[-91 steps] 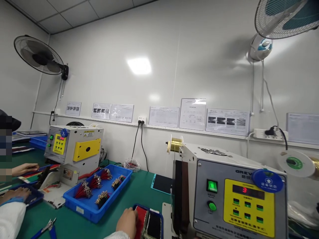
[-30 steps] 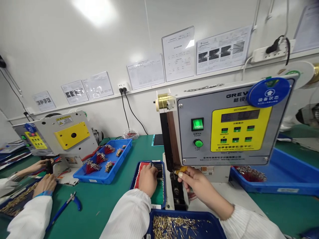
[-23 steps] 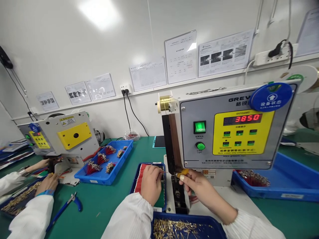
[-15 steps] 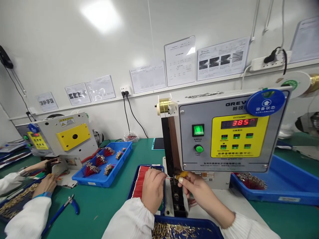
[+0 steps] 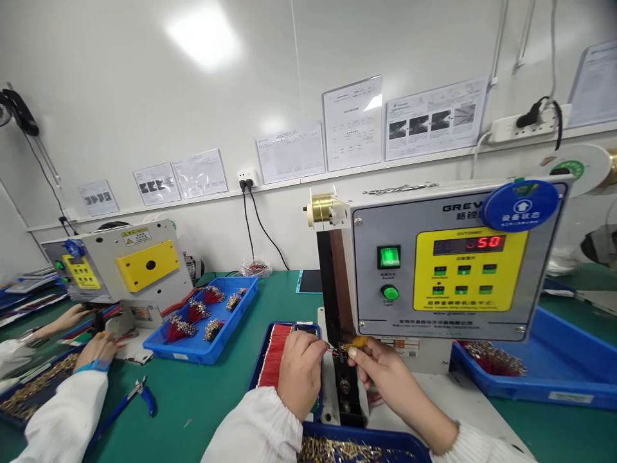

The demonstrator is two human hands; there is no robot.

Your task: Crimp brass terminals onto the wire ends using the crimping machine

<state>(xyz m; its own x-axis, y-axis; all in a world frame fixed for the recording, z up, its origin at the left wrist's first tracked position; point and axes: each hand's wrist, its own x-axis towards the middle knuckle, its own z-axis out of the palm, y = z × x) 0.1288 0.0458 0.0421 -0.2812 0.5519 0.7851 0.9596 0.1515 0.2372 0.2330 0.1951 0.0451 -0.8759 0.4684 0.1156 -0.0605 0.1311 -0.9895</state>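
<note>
Left hand [image 5: 301, 373]: fingers curled, thumb and forefinger pinched shut on a thin red wire [image 5: 331, 352], its tip just beside the crimper's metal head.
Right hand [image 5: 393, 392]: fingertips closed on a yellow-gold terminal strip [image 5: 357, 342], held against that head.
Below the hands: a dark blue tray [image 5: 405, 447] of loose brass pins.
Under the left hand: a navy tray [image 5: 251, 392] of combed red wires [image 5: 274, 357].
Ahead: a grey sheet-metal crimping machine [image 5: 434, 257] with a yellow control panel.
Far left: a co-worker's hands [image 5: 91, 350], beside blue-handled cutters [image 5: 130, 402].
</note>
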